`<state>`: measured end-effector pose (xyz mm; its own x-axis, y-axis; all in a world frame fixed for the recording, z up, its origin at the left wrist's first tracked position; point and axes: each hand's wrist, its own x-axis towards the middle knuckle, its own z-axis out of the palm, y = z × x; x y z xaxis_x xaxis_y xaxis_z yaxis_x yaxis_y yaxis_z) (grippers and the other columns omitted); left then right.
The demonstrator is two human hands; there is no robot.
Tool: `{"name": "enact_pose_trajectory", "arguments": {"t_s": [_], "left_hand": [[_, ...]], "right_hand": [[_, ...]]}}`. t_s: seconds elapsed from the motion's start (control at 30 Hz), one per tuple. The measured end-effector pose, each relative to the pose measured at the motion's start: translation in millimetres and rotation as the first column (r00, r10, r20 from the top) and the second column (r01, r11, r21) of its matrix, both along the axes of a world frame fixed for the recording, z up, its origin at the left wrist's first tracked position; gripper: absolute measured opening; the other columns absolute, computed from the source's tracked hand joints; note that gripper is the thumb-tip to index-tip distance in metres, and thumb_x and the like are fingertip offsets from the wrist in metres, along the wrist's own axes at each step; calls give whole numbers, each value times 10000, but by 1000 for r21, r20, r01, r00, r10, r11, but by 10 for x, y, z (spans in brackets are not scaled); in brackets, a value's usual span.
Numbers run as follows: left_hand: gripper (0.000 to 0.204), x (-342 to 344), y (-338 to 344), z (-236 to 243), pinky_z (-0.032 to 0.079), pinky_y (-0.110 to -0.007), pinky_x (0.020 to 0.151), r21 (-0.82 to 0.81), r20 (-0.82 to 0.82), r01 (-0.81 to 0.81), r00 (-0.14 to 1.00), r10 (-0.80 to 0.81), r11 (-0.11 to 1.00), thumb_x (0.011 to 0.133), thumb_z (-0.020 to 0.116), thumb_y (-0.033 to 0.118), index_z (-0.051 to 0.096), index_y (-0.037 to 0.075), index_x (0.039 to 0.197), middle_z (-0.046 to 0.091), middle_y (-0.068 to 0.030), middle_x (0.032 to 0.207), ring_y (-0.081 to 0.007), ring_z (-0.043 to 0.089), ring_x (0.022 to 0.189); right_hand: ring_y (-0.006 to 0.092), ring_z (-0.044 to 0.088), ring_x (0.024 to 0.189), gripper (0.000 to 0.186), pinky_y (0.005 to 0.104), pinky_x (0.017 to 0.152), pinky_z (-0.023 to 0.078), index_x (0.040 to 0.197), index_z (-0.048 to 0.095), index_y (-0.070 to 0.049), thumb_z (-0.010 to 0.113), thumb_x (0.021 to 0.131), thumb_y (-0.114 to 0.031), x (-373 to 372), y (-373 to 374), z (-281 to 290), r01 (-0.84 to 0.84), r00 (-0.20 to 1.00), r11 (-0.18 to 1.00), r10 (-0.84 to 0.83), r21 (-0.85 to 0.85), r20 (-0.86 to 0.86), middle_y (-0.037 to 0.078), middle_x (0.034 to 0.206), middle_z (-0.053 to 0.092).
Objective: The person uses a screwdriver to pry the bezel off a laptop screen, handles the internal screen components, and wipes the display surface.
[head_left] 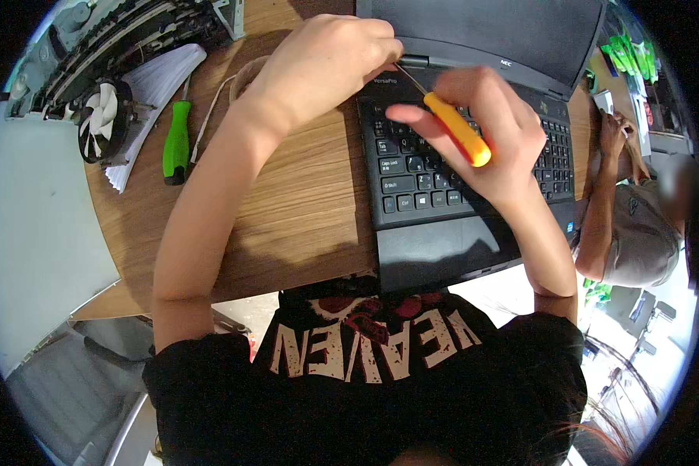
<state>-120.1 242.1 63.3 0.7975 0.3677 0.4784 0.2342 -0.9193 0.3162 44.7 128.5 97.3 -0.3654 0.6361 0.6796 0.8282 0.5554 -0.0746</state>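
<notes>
An open black laptop (435, 241) lies on the wooden desk (303, 225). My left hand (338, 58) is curled at the laptop's upper left corner, by the left hinge; what its fingertips hold, if anything, is hidden. My right hand (493, 136) grips a screwdriver (462, 132) with a yellow handle over the keyboard. The screwdriver's thin shaft runs up-left to my left fingertips at the hinge; its tip is too small to make out.
Left are a green-handled screwdriver (176, 140), a pale cord, fanned white paper (167, 81), a fan (103, 120) and dismantled black machinery (143, 35). At the right a co-worker (636, 233) works with both hands, beside green-handled tools (627, 54).
</notes>
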Motion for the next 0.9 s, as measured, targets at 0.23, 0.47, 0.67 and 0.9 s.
{"name": "enact_pose_trajectory", "arguments": {"t_s": [0.23, 0.47, 0.67, 0.9], "left_hand": [[146, -16, 26, -14, 488, -369, 753, -25, -21, 66, 998, -66, 998, 772, 612, 47, 634, 10, 911, 603, -123, 910, -311, 600, 855], [149, 34, 19, 1, 500, -338, 737, 18, -9, 18, 1000, -18, 1000, 800, 629, 100, 645, 20, 925, 620, -123, 885, -291, 612, 836], [217, -174, 116, 311, 509, -309, 699, -382, 36, 18, 999, -4, 924, 789, 620, 41, 654, 40, 1003, 653, -73, 889, -174, 643, 786], [204, 18, -83, 191, 463, -337, 612, -15, 48, 134, 990, -133, 991, 681, 702, 103, 568, 26, 815, 548, -97, 723, -274, 566, 685]], "right_hand": [[227, 627, 885, 368, 301, 694, 553, 1009, 584, 8, 755, 684, -14, -33, -391, 254, -121, 979, 977, 89, -176, -181, 160, 1130, 529], [242, 641, 818, 243, 295, 649, 548, 875, 641, 9, 748, 657, 24, -20, -463, 274, -85, 995, 990, 89, -113, 33, 143, 925, 624], [153, 514, 506, 324, 262, 462, 412, 671, 573, -35, 842, 594, -199, -99, -422, 366, 121, 985, 989, -108, -84, 138, 34, 593, 509], [155, 382, 412, 489, 276, 409, 287, 523, 421, -97, 814, 566, -385, -110, -370, 331, 143, 979, 987, -130, -76, 158, 5, 494, 351]]}}
